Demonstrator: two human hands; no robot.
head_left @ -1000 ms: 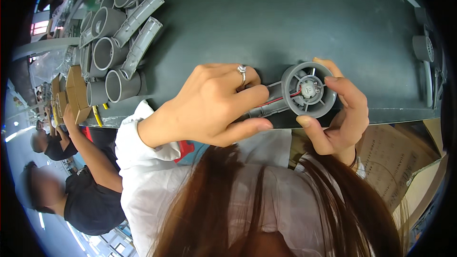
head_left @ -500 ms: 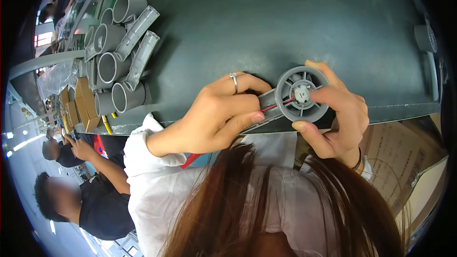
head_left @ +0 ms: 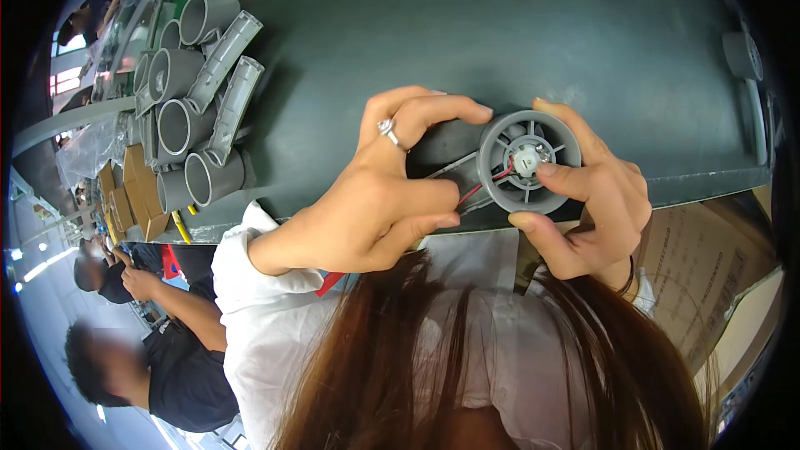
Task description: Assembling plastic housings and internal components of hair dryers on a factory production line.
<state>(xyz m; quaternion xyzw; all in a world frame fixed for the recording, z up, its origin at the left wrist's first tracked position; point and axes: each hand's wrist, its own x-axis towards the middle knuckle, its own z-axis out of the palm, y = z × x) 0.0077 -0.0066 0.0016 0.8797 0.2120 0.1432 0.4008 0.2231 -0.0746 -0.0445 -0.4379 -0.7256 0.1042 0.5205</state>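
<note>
A grey fan housing point(head_left: 490, 177), a round barrel with a trough-like handle, is held near the table's front edge. Inside its spoked ring sits a small white motor point(head_left: 526, 162). A red wire point(head_left: 472, 194) runs from the motor into the handle. My right hand point(head_left: 596, 192) grips the barrel from the right, its thumb lying by the motor and its other fingers round the rim. My left hand point(head_left: 387, 183) pinches the handle by the wire between thumb and lower fingers. Its index finger is raised and bent towards the barrel's upper left rim. The fingers hide part of the handle.
Several similar grey housings point(head_left: 212, 177) stand grouped at the left of the dark table point(head_left: 375, 25). Beyond them are brown cardboard pieces point(head_left: 143, 192) and a yellow marker-like stick point(head_left: 181, 227). Another grey part point(head_left: 742, 57) is at the right edge. A cardboard box point(head_left: 692, 275) stands below right. Co-workers point(head_left: 179, 367) sit left.
My left index finger has lifted off the handle and reaches up towards the barrel's rim. My right thumb has shifted slightly down and left beside the motor. The view has shifted a little.
</note>
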